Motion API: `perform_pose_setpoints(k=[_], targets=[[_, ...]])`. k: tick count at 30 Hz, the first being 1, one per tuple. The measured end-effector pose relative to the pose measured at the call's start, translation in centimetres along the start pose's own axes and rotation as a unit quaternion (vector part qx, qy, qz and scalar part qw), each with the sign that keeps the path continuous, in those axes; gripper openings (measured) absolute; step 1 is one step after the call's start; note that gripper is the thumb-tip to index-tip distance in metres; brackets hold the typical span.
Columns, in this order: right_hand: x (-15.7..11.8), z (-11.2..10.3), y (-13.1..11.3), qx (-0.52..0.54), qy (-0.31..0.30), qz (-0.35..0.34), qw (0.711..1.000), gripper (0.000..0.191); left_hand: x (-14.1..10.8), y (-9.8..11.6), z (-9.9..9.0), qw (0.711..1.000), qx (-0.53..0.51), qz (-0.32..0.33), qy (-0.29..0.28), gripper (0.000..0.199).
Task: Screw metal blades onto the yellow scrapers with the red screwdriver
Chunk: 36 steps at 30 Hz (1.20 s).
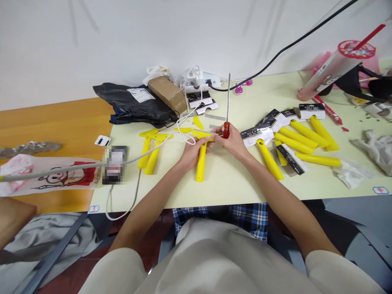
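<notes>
My left hand [192,152] is closed around the head of a yellow scraper [201,165], whose handle points down toward me. A red-handled screwdriver [226,130] is gripped in my right hand [233,143], its long metal shaft standing upward. The fingertips of that same hand also touch the scraper's head, at its right end. Just behind my hands lie flat metal blades [216,117] and a loose yellow piece [197,122]. Two more yellow scrapers [153,157] rest to the left of my left hand. A white cable [188,141] loops in front of the held scraper's head.
Several yellow handles with black-and-white cards [271,161] lie at the right. Behind are a black plastic parcel [137,104], a brown box [168,94] and loose cards [199,100]. A phone [114,164] lies left. A tall cup [337,69] leans back right. Another person's arm [15,218] shows left.
</notes>
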State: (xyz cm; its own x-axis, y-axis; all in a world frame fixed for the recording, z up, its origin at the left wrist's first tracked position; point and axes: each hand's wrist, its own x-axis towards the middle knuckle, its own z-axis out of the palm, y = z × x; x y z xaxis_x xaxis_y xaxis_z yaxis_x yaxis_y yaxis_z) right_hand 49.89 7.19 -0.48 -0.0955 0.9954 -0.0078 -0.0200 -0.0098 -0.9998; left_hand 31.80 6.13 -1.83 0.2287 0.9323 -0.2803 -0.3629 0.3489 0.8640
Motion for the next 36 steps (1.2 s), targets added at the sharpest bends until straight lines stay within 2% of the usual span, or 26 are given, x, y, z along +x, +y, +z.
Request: perform_pose_setpoints(k=[4,7,18,25,28,32,36], targets=[[0.1,-0.2,0.2,-0.012,-0.004,-0.012,1.0,0.053,0.1,0.0,0.0,1.0,0.011,-0.004,0.019,0.038],[0.2,-0.3,0.3,-0.039,0.002,-0.007,0.999,0.057,0.0,0.0,0.1,1.0,0.012,0.002,0.014,0.039],[0.0,-0.1,0.0,-0.027,-0.003,-0.007,1.0,0.059,0.1,-0.3,0.0,0.999,0.039,0.029,0.016,0.041],[0.6,-0.3,1.2,-0.06,0.003,-0.034,0.998,0.057,0.0,-0.3,0.2,0.999,0.03,0.024,0.033,0.036],[0.6,-0.3,1.6,-0.092,0.029,-0.085,0.992,0.052,-0.1,-0.2,0.3,0.998,0.033,0.017,0.051,0.031],[-0.1,-0.2,1.1,-0.19,0.071,-0.19,0.961,0.041,0.2,-0.3,0.2,0.997,0.02,0.027,0.076,0.026],[-1.1,0.6,0.3,-0.255,0.071,-0.209,0.942,0.036,1.2,-0.4,0.5,0.992,0.009,0.081,0.102,0.029]])
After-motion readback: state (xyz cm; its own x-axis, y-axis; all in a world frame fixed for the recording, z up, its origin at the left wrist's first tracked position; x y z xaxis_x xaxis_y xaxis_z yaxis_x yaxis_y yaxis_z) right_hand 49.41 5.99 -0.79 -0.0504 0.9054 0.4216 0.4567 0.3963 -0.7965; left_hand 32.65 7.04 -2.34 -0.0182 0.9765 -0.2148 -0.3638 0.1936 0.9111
